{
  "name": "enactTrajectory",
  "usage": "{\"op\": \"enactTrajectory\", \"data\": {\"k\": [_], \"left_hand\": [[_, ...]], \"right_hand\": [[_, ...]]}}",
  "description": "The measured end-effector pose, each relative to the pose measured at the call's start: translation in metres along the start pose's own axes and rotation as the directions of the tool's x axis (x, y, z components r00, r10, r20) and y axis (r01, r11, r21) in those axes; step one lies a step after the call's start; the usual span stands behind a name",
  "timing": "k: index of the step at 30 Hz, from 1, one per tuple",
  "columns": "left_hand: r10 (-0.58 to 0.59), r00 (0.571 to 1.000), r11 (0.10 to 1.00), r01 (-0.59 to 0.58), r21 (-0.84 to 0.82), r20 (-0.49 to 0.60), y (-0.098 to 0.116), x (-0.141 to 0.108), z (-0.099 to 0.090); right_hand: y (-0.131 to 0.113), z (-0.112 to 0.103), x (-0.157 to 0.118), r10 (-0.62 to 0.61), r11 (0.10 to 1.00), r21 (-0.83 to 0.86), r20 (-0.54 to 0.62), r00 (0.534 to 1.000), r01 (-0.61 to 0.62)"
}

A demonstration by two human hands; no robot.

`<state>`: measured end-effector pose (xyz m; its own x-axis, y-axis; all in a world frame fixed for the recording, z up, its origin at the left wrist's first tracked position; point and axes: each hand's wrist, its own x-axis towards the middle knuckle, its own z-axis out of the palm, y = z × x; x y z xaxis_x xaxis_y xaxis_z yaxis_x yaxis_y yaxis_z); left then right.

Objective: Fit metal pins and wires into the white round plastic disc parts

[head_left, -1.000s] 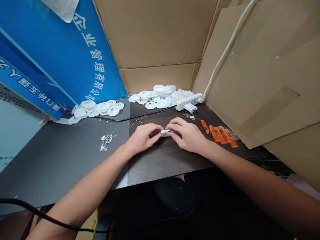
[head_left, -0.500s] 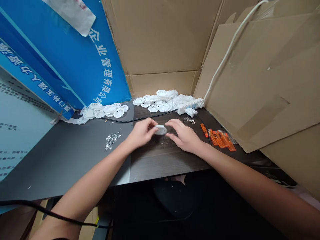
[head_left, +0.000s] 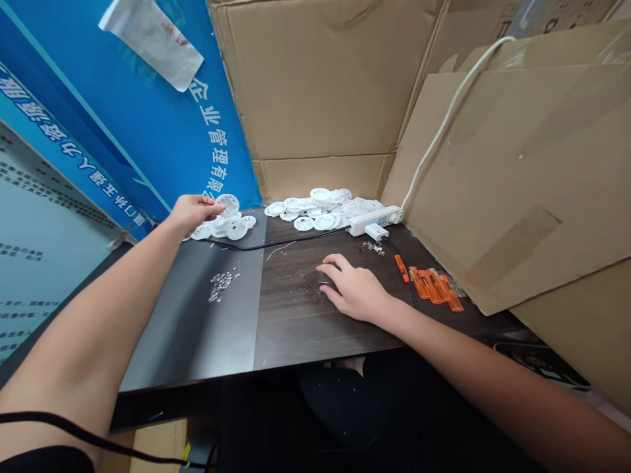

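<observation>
My left hand (head_left: 193,211) reaches to the far left and holds a round white plastic disc (head_left: 227,203) just above the left pile of white discs (head_left: 225,227) at the foot of the blue board. My right hand (head_left: 351,290) rests flat on the dark desk (head_left: 296,322) with loosely curled fingers and nothing visible in it. A second, larger pile of white discs (head_left: 320,207) lies at the back by the cardboard wall.
A white power strip (head_left: 374,219) with a plugged adapter sits at the back right. Orange lighters (head_left: 431,284) lie right of my right hand. Small metal bits (head_left: 220,284) are scattered on the grey mat. A black cable (head_left: 266,244) crosses the desk. Cardboard walls stand behind and right.
Both hands held a white disc together at the desk centre; now my left hand has carried it to the left pile, and my right hand stays on the desk. The camera tilted up slightly.
</observation>
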<state>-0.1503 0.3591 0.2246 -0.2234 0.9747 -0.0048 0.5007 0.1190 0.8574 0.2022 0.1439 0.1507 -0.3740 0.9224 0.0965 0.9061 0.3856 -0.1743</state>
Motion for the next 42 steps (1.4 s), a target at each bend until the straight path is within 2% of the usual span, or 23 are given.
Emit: {"op": "enactTrajectory", "data": {"k": [3, 6, 10, 13, 17, 20, 22, 24, 27, 28, 30, 32, 33, 35, 37, 39, 42], "left_hand": [[-0.032, 0.999, 0.999, 0.031, -0.041, -0.029, -0.002, 0.014, -0.005], [-0.057, 0.997, 0.998, 0.057, -0.005, -0.043, 0.0, 0.021, -0.005], [-0.092, 0.995, 0.994, 0.094, 0.048, -0.041, 0.0, 0.029, -0.002], [-0.117, 0.991, 0.99, 0.121, 0.072, -0.061, -0.002, 0.033, 0.001], [-0.105, 0.985, 0.977, 0.128, 0.171, -0.138, -0.005, 0.035, 0.005], [-0.046, 0.99, 0.968, 0.077, 0.24, -0.132, -0.008, 0.039, 0.006], [0.037, 0.99, 0.93, 0.017, 0.367, -0.139, -0.008, 0.042, 0.005], [0.174, 0.973, 0.842, -0.068, 0.536, -0.151, -0.008, 0.039, 0.0], [0.347, 0.935, 0.723, -0.218, 0.655, -0.072, -0.01, 0.015, -0.014], [0.36, 0.933, 0.699, -0.273, 0.661, 0.004, -0.013, 0.001, -0.019], [0.298, 0.921, 0.656, -0.389, 0.647, 0.252, -0.024, -0.033, -0.027], [0.225, 0.855, 0.633, -0.493, 0.597, 0.467, -0.04, -0.068, -0.032], [0.235, 0.823, 0.629, -0.534, 0.564, 0.518, -0.05, -0.084, -0.032], [0.308, 0.788, 0.627, -0.59, 0.509, 0.534, -0.069, -0.109, -0.028], [0.364, 0.775, 0.621, -0.615, 0.486, 0.516, -0.083, -0.122, -0.019], [0.398, 0.773, 0.606, -0.626, 0.49, 0.495, -0.09, -0.127, -0.011], [0.405, 0.774, 0.595, -0.628, 0.502, 0.487, -0.089, -0.123, -0.002]], "right_hand": [[0.006, -0.007, 0.026, 0.01, 1.0, -0.013, -0.03, 0.999, -0.01], [0.013, -0.012, 0.068, 0.031, 0.998, -0.054, -0.059, 0.998, -0.034], [0.017, -0.013, 0.126, 0.045, 0.993, -0.109, -0.048, 0.998, -0.05], [0.016, -0.01, 0.159, 0.046, 0.991, -0.128, -0.006, 0.999, -0.047], [0.016, -0.004, 0.184, 0.033, 0.989, -0.149, 0.064, 0.997, -0.024], [0.018, 0.001, 0.19, 0.058, 0.987, -0.153, 0.075, 0.995, -0.046], [0.018, 0.003, 0.191, 0.077, 0.987, -0.149, 0.061, 0.995, -0.067], [0.018, 0.004, 0.19, 0.084, 0.987, -0.142, 0.039, 0.996, -0.078], [0.018, 0.003, 0.184, 0.088, 0.989, -0.122, -0.021, 0.996, -0.089], [0.019, 0.002, 0.18, 0.089, 0.989, -0.112, -0.048, 0.995, -0.094], [0.021, -0.002, 0.169, 0.082, 0.992, -0.085, -0.103, 0.991, -0.091], [0.022, -0.004, 0.152, 0.044, 0.998, -0.042, -0.167, 0.985, -0.051], [0.022, -0.004, 0.141, -0.001, 1.0, -0.004, -0.218, 0.976, 0.0], [0.019, -0.002, 0.115, -0.112, 0.992, 0.03, -0.269, 0.957, 0.125], [0.014, 0.003, 0.087, -0.227, 0.969, 0.037, -0.235, 0.945, 0.242], [0.009, 0.008, 0.06, -0.286, 0.954, 0.036, -0.185, 0.94, 0.298], [0.004, 0.013, 0.028, -0.31, 0.949, 0.008, -0.137, 0.941, 0.314]]}}
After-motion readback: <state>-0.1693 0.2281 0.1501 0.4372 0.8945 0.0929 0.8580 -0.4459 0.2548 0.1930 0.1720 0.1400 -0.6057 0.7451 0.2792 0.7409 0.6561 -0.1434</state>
